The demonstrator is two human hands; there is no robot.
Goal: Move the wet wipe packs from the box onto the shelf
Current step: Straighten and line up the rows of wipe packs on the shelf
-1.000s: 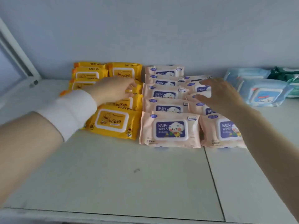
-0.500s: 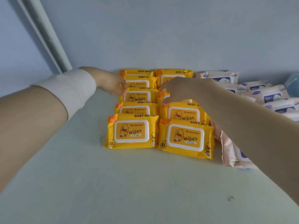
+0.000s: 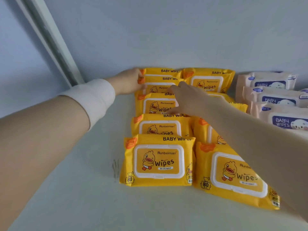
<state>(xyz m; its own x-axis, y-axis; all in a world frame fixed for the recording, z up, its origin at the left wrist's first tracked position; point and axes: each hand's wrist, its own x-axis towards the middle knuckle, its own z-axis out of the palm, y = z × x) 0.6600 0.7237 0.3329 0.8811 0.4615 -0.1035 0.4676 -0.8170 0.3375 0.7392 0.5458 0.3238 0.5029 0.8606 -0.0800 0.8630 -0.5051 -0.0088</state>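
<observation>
Pale shelf [image 3: 66, 197] fills the view, back wall [image 3: 166, 30] behind it, slanted upright post [image 3: 50, 39] far left; the box is not in view. The yellow packs [image 3: 160, 162] lie on the shelf in two columns running near to far, each overlapping the one behind, the farthest against the wall; the pink packs [image 3: 273, 97] sit in a similar column just right of them. The left hand [image 3: 129, 84], white cuff [image 3: 93, 95] at the wrist, is at the far left edge of the left column; thumb and fingers curl round the edge of a far pack, a pinch grip. The right hand [image 3: 188, 97] lies flat across the middle packs where the two columns meet; fingers straight, holding nothing. Reads as squaring up the rows, not placing. Risks: the left hand's tug could drag the overlapped neighbours askew; the flat right hand's push could slide slick wrappers sideways into the pink column; the right forearm hangs over the near-right pack and could shove it toward the near edge.
</observation>
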